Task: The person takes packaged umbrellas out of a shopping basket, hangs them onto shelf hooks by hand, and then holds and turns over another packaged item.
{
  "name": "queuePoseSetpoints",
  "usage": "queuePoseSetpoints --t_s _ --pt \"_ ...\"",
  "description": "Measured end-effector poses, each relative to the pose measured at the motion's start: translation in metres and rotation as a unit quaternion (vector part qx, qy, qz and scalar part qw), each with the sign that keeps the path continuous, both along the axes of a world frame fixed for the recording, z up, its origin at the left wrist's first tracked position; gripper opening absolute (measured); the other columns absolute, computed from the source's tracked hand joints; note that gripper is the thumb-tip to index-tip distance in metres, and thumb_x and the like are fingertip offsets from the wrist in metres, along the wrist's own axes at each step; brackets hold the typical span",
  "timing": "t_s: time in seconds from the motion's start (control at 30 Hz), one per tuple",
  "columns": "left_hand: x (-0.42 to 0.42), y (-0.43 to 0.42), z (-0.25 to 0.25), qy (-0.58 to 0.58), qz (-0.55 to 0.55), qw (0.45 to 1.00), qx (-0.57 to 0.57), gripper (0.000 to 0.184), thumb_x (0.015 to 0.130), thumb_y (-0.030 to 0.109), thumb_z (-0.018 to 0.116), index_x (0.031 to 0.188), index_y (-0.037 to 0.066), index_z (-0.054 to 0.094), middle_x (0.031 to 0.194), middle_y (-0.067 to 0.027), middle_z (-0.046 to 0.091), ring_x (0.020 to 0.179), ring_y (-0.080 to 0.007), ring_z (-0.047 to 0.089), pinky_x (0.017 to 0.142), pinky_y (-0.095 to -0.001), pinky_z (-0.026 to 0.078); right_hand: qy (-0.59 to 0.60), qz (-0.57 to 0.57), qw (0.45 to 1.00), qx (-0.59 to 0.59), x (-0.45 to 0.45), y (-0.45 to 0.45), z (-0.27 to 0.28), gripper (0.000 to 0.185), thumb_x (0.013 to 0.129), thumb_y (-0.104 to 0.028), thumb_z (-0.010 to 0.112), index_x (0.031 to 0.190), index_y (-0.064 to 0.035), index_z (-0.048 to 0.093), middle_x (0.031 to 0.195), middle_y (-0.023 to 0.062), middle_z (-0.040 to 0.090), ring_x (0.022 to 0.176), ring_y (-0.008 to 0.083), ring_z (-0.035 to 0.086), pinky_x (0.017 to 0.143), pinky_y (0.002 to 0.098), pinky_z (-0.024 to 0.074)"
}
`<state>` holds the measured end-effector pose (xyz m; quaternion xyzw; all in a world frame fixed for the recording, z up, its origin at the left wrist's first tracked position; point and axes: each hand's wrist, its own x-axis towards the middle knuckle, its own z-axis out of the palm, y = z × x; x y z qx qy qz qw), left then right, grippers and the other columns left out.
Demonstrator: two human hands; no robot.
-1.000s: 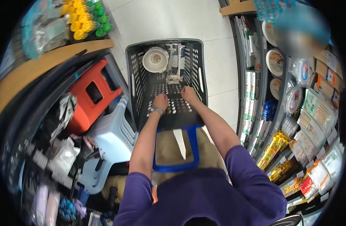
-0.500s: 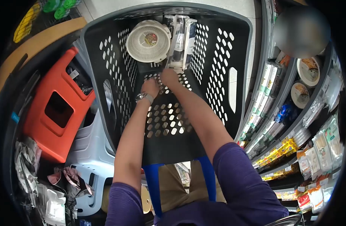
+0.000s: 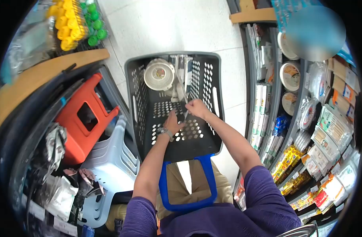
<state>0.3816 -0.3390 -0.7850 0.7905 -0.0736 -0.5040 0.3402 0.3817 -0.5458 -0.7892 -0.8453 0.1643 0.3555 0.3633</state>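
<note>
A black plastic basket (image 3: 181,151) fills the centre of the frame, its walls and bottom perforated. At its far end, in the upper middle of the frame, lie a round cream strainer (image 3: 159,75), toward the left wall, and clear packs (image 3: 187,69) just to its right. Pale floor (image 3: 173,23) shows beyond the far rim.

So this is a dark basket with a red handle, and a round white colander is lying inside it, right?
Not quite: the head view shows a blue handle, not red. The basket is dark, with the round white colander inside.
</note>
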Motion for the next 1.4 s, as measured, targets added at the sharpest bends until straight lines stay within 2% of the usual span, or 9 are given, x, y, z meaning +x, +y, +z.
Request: queuePoseSetpoints --t_s 0.13,0.3,0.53,0.7,0.8,0.97,1.13,1.2,1.4 --pt "0.011 -0.01 0.115 0.024 -0.008 0.998 -0.056 0.083 0.08 0.023 0.073 0.145 -0.008 0.034 0.138 -0.0304 0.05 0.127 -0.0416 0.052 0.109 -0.0417 0.042 0.189 -0.267 0.904 0.275 0.001 -0.017 0.084 0.038 0.095 -0.027 0.059 0.068 -0.0013 0.065 0.059 0.0062 0.062 0.049 0.0138 0.055 0.046 0.0291 0.0436" --pt "-0.012 0.003 0.222 -0.211 0.013 0.969 -0.126 0.057 0.095 0.011 0.056 0.147 -0.002 0.036 0.143 -0.0311 0.045 0.127 -0.0451 0.051 0.104 -0.0471 0.046 0.175 -0.325 0.867 0.335 -0.015 0.003 0.218 0.034 0.098 -0.025 0.053 0.073 -0.0038 0.064 0.057 0.0032 0.058 0.045 0.0098 0.048 0.042 0.0261 0.0356" --pt "-0.005 0.028 0.387 -0.394 -0.043 0.908 -0.138 0.034 0.09 0.001 0.056 0.123 0.003 0.063 0.124 -0.0181 0.066 0.111 -0.0328 0.065 0.093 -0.0408 0.054 0.155 -0.249 0.875 0.385 -0.044 -0.002 0.359 0.039 0.101 -0.026 0.055 0.069 -0.0054 0.059 0.059 0.0046 0.058 0.045 0.0096 0.048 0.04 0.0257 0.0332" --pt "-0.018 0.04 0.492 -0.468 -0.104 0.873 -0.086 0.036 0.081 0.001 0.058 0.117 0.004 0.063 0.116 -0.0159 0.068 0.103 -0.0318 0.067 0.086 -0.0395 0.056 -0.167 -0.149 0.94 0.257 -0.042 0.007 0.443 0.023 0.096 -0.026 0.068 0.09 -0.0036 0.067 0.08 0.0023 0.067 0.072 0.0068 0.06 0.065 0.0239 0.0481" --pt "-0.033 0.045 0.558 -0.507 0.009 0.858 -0.087 0.029 0.085 0.0 0.06 0.113 0.006 0.066 0.105 -0.0146 0.072 0.096 -0.0312 0.07 0.081 -0.0393 0.057 -0.229 -0.062 0.889 0.392 -0.023 0.019 0.496 0.024 0.1 -0.02 0.061 0.114 -0.0016 0.068 0.115 0.0065 0.068 0.108 0.0144 0.062 0.094 0.0293 0.049" --pt "-0.069 0.063 0.64 -0.504 0.263 0.819 -0.084 0.013 0.091 0.008 0.066 0.1 0.001 0.074 0.091 -0.0143 0.074 0.085 -0.0266 0.072 0.074 -0.0359 0.056 -0.335 0.171 0.798 0.471 0.002 0.072 0.596 0.021 0.093 -0.012 0.07 0.11 -0.0006 0.069 0.106 0.0098 0.072 0.097 0.0183 0.069 0.087 0.0314 0.053" --pt "-0.102 0.076 0.702 -0.561 0.399 0.722 -0.071 0.018 0.097 0.009 0.064 0.112 0.002 0.073 0.106 -0.015 0.074 0.092 -0.0246 0.07 0.079 -0.0326 0.055 -0.353 0.247 0.713 0.554 0.022 0.14 0.656 0.02 0.098 -0.016 0.064 0.1 0.0035 0.067 0.09 0.0119 0.069 0.085 0.0249 0.068 0.079 0.0346 0.0522" --pt "-0.114 0.081 0.733 -0.51 0.474 0.71 0.103 0.021 0.099 0.014 0.064 0.111 -0.002 0.072 0.105 -0.0152 0.073 0.091 -0.0198 0.068 0.078 -0.0319 0.054 -0.345 0.255 0.688 0.585 0.022 0.166 0.683 0.021 0.098 -0.017 0.063 0.101 0.0034 0.068 0.09 0.0125 0.071 0.085 0.026 0.07 0.079 0.0354 0.0526" --pt "-0.117 0.138 0.717 -0.562 0.617 0.541 0.104 0.03 0.094 0.029 0.072 0.105 0.002 0.075 0.092 -0.0159 0.074 0.079 -0.0223 0.067 0.073 -0.0337 0.056 -0.367 0.296 0.654 0.592 0.017 0.25 0.722 0.022 0.098 -0.023 0.06 0.098 -0.0002 0.062 0.089 0.0137 0.07 0.083 0.0293 0.068 0.074 0.0385 0.0513"
